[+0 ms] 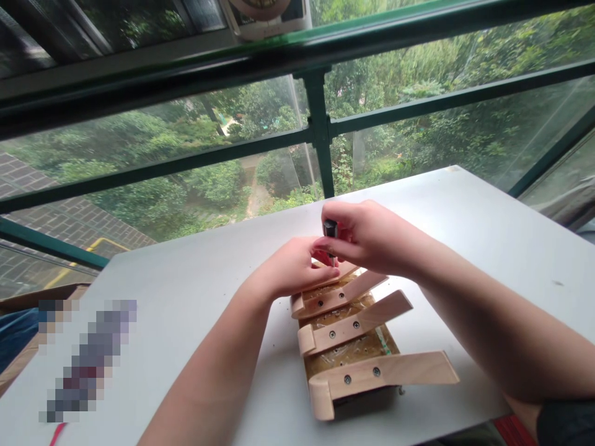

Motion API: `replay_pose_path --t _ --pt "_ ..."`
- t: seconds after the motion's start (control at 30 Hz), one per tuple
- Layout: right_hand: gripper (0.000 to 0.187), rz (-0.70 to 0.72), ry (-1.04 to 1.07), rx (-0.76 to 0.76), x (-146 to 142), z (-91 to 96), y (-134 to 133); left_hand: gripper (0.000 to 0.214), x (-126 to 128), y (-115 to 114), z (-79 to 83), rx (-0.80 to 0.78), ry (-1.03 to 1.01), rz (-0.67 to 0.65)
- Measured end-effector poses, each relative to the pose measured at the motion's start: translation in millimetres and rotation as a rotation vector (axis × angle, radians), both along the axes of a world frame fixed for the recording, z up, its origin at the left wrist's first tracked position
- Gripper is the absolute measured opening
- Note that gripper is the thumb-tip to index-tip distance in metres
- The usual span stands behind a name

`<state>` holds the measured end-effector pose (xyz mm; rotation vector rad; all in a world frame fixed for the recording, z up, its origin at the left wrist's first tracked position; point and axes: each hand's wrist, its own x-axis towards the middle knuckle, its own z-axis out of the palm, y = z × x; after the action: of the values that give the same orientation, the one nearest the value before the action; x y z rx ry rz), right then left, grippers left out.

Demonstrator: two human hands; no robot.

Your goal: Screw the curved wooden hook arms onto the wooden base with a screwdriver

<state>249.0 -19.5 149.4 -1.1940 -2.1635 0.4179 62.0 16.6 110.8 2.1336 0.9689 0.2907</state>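
Observation:
Wrapped round the dark handle of a screwdriver [330,229] is my right hand [367,235], above the far end of a brown wooden board [325,319]. The screwdriver stands nearly upright, its shaft pointing down. My left hand [297,266] is closed low beside the shaft, thumb resting by the farthest wooden strip [348,269]; what its fingers pinch is hidden. Nearer me, a pale curved wooden strip [385,373] lies across the board with two screws [362,375] in it. Two similar strips, a middle one [381,313] and one behind it [357,288], also carry screws.
The board lies on a white table [186,310]. A pixelated object [88,365] is on the table at left, with a red cord [56,433] below it. A cardboard box [46,322] stands beyond the left edge. Green-framed windows [318,111] border the far side.

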Motion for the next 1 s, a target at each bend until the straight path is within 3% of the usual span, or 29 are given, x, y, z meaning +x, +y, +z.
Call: replay_pose_path --t 0.27,0.37,0.57,1.0 --pt "0.024 0.002 -0.014 0.016 -1 -0.4 -2 0.02 1 0 3.3 0.062 0.015 0.019" --pt "0.015 0.091 -0.01 0.022 -1 3.6 -5 0.015 2 0 5.0 0.107 0.015 -0.001" --pt "0.029 0.224 0.087 -0.008 4 7.7 -8 0.024 0 1 5.1 0.092 0.019 -0.011" --pt "0.011 0.098 0.045 0.061 11 10.5 -3 0.021 0 2 5.1 0.013 0.01 -0.025"
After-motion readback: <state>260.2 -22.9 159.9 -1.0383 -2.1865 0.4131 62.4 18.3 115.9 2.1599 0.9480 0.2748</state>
